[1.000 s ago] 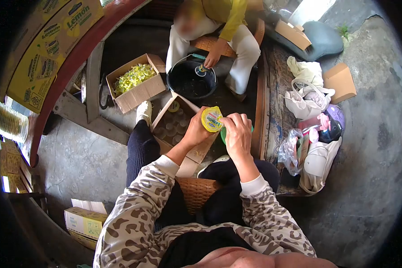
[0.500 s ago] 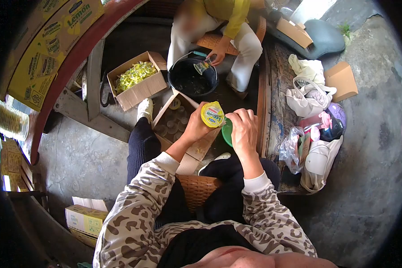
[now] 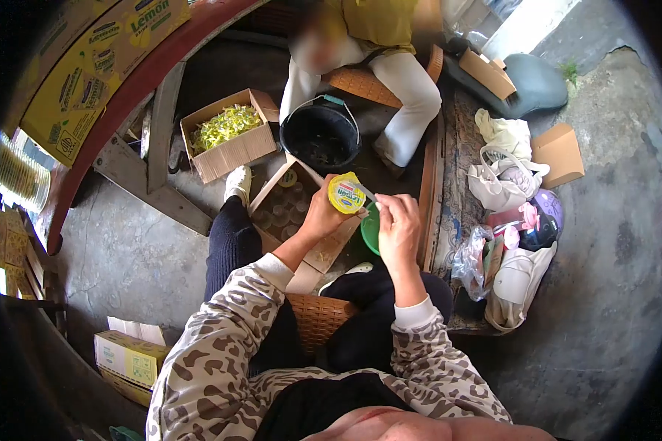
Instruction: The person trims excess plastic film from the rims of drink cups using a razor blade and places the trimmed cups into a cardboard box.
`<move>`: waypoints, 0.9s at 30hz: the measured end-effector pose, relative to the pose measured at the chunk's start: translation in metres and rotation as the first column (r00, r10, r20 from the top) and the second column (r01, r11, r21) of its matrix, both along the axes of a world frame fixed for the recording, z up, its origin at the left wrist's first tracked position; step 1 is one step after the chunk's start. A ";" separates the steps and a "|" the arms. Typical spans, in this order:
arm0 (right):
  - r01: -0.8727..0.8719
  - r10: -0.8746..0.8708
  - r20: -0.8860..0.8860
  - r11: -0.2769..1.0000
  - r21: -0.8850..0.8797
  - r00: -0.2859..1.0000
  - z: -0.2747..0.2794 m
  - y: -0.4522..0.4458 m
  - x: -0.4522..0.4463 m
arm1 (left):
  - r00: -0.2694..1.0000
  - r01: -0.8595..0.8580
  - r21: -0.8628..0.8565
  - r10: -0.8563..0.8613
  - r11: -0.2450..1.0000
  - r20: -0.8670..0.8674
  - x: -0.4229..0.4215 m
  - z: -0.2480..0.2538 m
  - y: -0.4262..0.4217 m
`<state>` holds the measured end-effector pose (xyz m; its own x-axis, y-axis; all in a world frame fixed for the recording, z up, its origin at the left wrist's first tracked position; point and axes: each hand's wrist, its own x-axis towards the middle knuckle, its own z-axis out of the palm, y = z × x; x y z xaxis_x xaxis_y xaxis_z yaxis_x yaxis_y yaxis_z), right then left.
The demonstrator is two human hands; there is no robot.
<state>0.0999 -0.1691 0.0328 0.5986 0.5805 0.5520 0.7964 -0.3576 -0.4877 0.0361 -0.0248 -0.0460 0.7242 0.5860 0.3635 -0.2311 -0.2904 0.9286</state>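
My left hand (image 3: 322,213) is wrapped round a plastic drink cup (image 3: 346,192) with a yellow "Lemon" lid facing up. Beside it, my right hand (image 3: 399,228) is closed in a pinch on a thin grey blade-like strip (image 3: 365,192), whose far end meets the lid's edge; its exact kind is unclear. Under my right hand shows part of a green bowl (image 3: 371,234). Below my left hand, an open cardboard box (image 3: 318,259) holds several clear cups (image 3: 281,209).
Across from me sits a person in light trousers (image 3: 412,95), a black bucket (image 3: 318,158) before them. Left of it stands a carton (image 3: 232,158) of yellow-green trimmings. Bags (image 3: 511,184) lie on the bench at right. Lemon cartons (image 3: 88,81) are stacked at upper left.
My right hand has drawn slightly down and turned, and the grey strip now shows at the lid's edge. The other person's hand and the cup in it have left the bucket.
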 end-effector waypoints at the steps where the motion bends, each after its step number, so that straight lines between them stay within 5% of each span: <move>1: -0.014 0.014 -0.036 1.000 0.008 0.999 -0.002 0.002 -0.003 | 0.999 -0.012 0.008 0.012 1.000 -0.033 0.000 0.000 -0.003; 14: 0.016 -0.013 0.064 0.999 -0.051 0.998 0.001 0.010 -0.016 | 0.999 -0.036 0.046 0.034 0.998 0.029 0.006 -0.013 -0.011; 27: 0.055 -0.045 0.105 0.994 -0.095 0.993 0.004 0.014 -0.018 | 0.995 0.004 0.133 0.009 0.991 -0.101 0.007 -0.020 -0.012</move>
<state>0.0820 -0.1549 0.0370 0.5713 0.6053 0.5542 0.8204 -0.4397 -0.3655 0.0429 -0.0366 -0.0657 0.7598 0.5391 0.3633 -0.1372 -0.4133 0.9002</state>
